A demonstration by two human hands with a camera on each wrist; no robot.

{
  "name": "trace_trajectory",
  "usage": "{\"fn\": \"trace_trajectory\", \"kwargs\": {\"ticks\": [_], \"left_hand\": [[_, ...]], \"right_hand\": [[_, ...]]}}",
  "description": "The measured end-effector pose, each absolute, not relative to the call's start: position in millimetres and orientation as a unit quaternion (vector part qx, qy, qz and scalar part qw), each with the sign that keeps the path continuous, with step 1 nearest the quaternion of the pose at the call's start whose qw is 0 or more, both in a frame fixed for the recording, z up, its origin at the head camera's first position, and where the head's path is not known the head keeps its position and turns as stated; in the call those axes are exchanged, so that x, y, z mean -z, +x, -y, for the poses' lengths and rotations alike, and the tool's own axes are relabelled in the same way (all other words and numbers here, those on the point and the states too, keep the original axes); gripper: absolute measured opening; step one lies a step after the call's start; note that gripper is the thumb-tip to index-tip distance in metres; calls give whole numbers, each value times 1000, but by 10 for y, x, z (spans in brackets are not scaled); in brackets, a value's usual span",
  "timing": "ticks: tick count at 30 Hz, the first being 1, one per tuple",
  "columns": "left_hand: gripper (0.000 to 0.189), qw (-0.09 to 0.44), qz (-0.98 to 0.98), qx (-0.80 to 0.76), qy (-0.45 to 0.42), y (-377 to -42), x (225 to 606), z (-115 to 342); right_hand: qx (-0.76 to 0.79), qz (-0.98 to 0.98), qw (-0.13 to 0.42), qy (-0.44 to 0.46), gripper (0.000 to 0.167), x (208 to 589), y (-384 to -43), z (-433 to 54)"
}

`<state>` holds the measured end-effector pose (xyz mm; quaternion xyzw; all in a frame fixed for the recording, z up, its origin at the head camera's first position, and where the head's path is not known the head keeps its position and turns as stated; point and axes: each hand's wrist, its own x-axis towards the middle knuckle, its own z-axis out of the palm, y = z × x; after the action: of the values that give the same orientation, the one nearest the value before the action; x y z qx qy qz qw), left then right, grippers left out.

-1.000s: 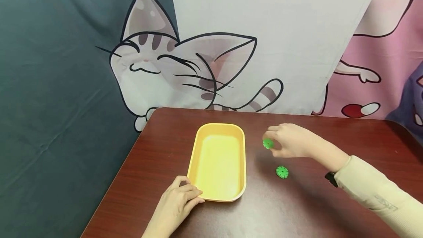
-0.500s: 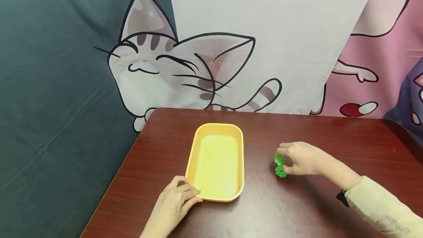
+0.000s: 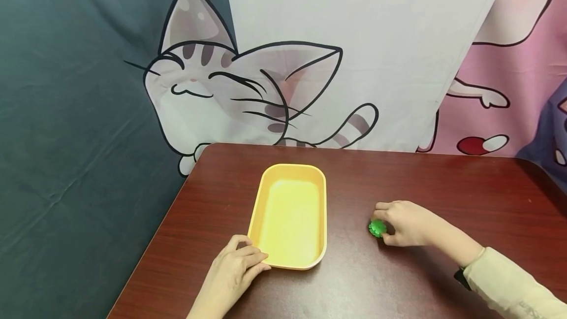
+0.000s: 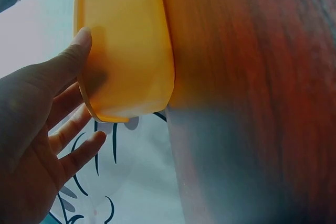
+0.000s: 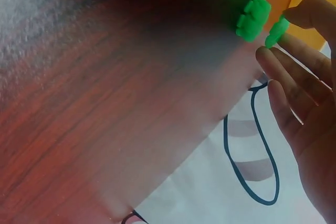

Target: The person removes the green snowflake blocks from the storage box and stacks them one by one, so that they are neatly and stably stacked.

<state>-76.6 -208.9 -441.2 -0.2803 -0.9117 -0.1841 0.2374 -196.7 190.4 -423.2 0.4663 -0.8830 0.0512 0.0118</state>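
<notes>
A shallow yellow tray [image 3: 322, 210] lies on the table, and my left hand [image 3: 232, 272] grips its near left corner. In the left wrist view the thumb [image 4: 83, 39] laps over the rim, with the other fingers outside the wall. My right hand [image 3: 407, 223], right of the tray, pinches a round green notched disc [image 5: 277, 31] between thumb and fingertips. Under it in the right wrist view, a small stack of green discs [image 5: 253, 18] sits on the table, with a narrow gap between. From the head view the held disc overlaps and mostly hides that stack.
The dark red-brown wooden table [image 3: 354, 284] reaches to a rounded far edge. Behind it hangs a cloth backdrop with a cartoon cat [image 3: 195, 87] and pink figures at the right.
My right hand has come nearer and slightly right, bringing the held green disc from beyond the other green piece to over it. My left hand keeps its grip on the tray.
</notes>
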Motion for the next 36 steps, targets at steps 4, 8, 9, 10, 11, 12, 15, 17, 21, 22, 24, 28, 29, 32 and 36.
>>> {"fn": "trace_trajectory", "kwargs": {"ticks": [4,8,9,10,11,12,15,17,21,22,24,28,29,32,36], "left_hand": [[14,238,912,185,-278,-763,4412,2089],[14,238,911,185,-281,-765,4413,2090],[14,239,911,184,-281,-765,4414,2091],[14,239,911,184,-282,-765,4415,2091],[13,239,911,184,-282,-766,4416,2092],[13,239,911,184,-282,-766,4417,2093],[13,239,911,185,-282,-767,4420,2096],[13,238,911,187,-281,-769,4421,2098],[13,238,911,188,-280,-773,4425,2101],[13,239,910,188,-280,-773,4425,2101],[12,243,909,188,-282,-774,4426,2100],[12,245,908,189,-284,-776,4424,2099],[12,244,908,189,-284,-776,4422,2100],[12,240,909,190,-282,-776,4417,2100],[13,238,910,191,-282,-774,4414,2102]], "right_hand": [[-46,879,19,474,21,4266,-1970,-1895],[-29,878,32,477,22,4280,-1967,-1890],[-24,878,34,477,22,4280,-1965,-1889],[-20,879,36,476,23,4279,-1963,-1889],[-16,879,36,475,24,4278,-1960,-1889],[-13,880,36,474,24,4277,-1958,-1890],[-10,880,35,473,24,4278,-1960,-1889],[-9,880,35,474,24,4280,-1964,-1887],[-2,880,32,474,24,4280,-1975,-1881],[1,881,30,472,25,4279,-1975,-1881],[5,884,23,468,26,4278,-1976,-1881],[5,888,12,460,28,4271,-1974,-1886],[5,888,11,459,28,4270,-1974,-1888],[7,890,19,455,31,4261,-1971,-1898],[10,895,25,445,34,4237,-1967,-1910]]}}
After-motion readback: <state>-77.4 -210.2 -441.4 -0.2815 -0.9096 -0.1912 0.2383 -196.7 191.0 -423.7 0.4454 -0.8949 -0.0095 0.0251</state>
